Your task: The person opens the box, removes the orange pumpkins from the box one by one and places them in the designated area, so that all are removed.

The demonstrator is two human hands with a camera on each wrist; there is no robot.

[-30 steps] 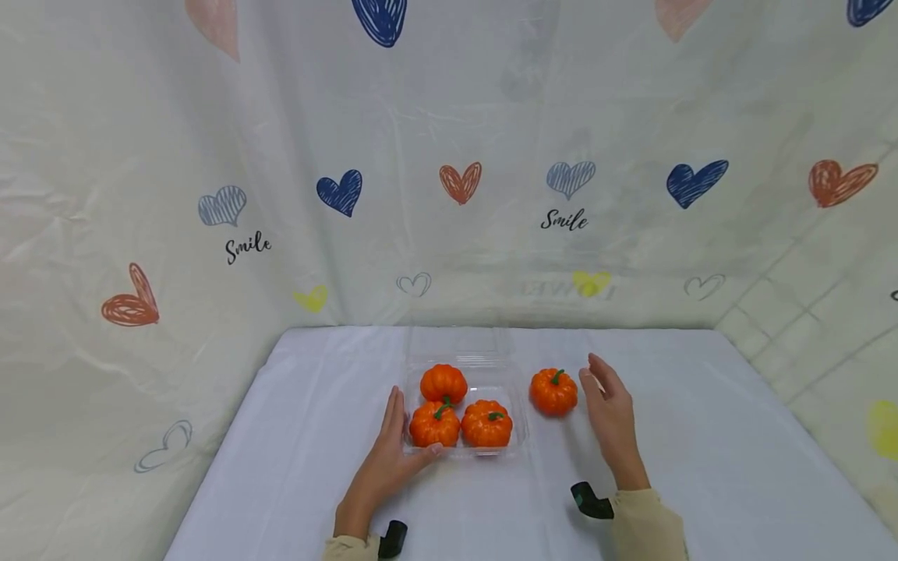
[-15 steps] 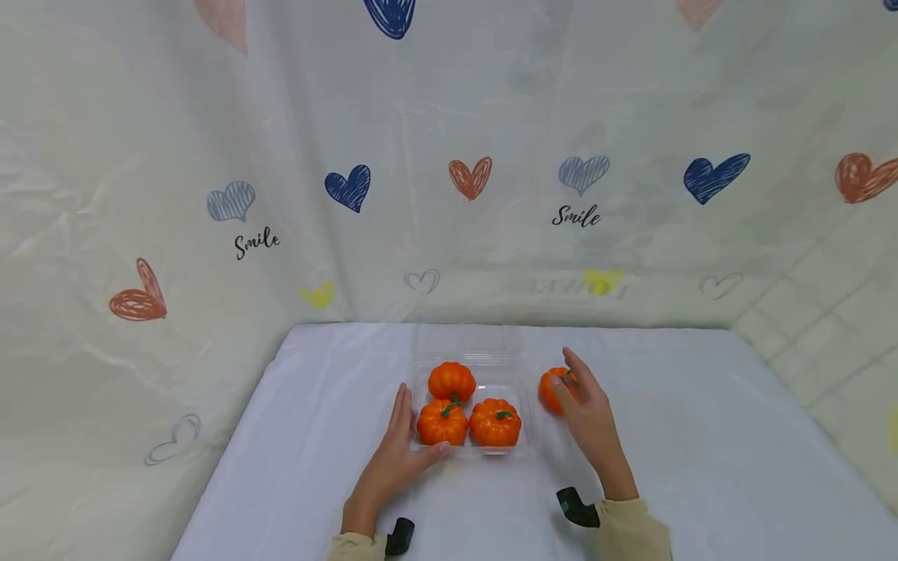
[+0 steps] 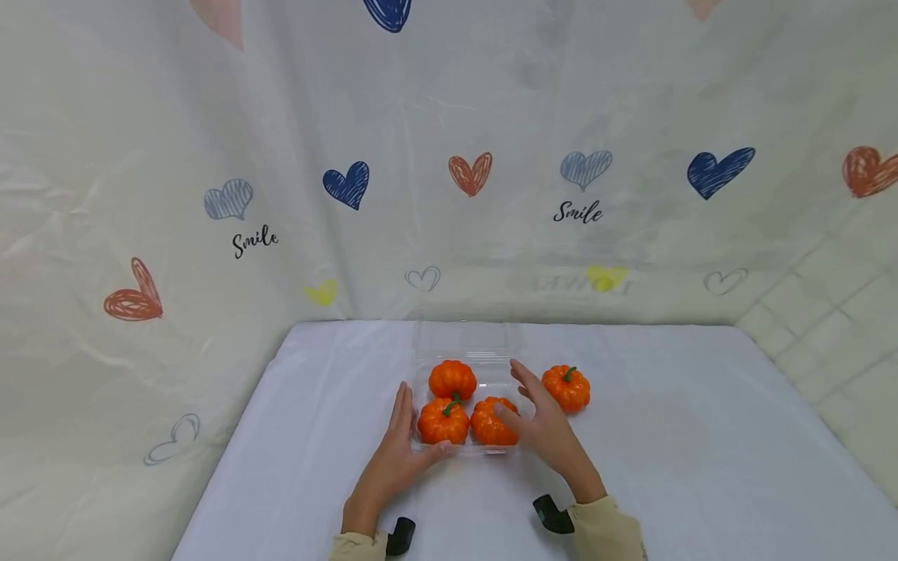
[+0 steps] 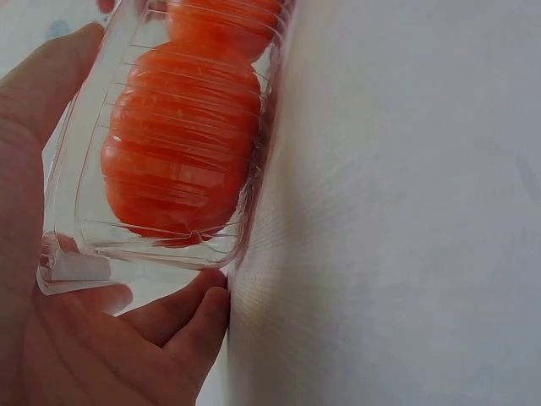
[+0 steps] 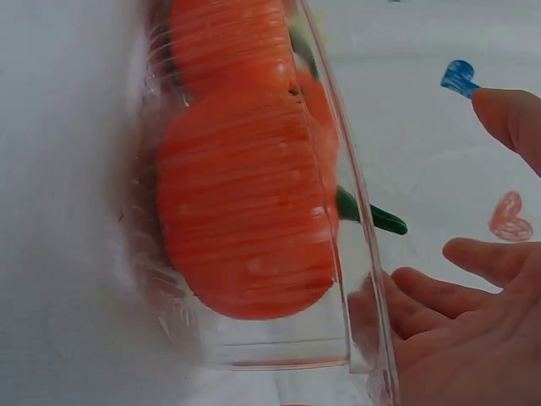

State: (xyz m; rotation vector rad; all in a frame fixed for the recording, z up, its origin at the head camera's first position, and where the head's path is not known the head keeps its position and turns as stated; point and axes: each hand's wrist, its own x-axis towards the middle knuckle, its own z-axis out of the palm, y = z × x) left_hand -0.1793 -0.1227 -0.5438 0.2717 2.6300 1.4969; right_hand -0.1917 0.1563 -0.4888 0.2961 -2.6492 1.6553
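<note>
Three ribbed orange pumpkins [image 3: 443,421] are held in an uncovered clear-plastic box [image 3: 493,380], touched by the straight-fingered left hand [image 3: 396,460]; nothing is gripped by the spread right hand [image 3: 543,432]. Steadying seems underway; the fourth pumpkin [image 3: 567,388], rightward on the white-clothed bench [image 3: 337,389], would next need grasping.

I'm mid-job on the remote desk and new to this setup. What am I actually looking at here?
No machine here: a person works bare-handed. The wide picture comes from a head-worn camera looking forward and down; the two close-ups come from cameras on the left and right wrists. On the white cloth sits an open clear plastic container with three orange pumpkins inside; a fourth pumpkin lies on the cloth to its right. The left hand rests against the container's near left corner. The right hand is at the container's right side and holds nothing.
</note>
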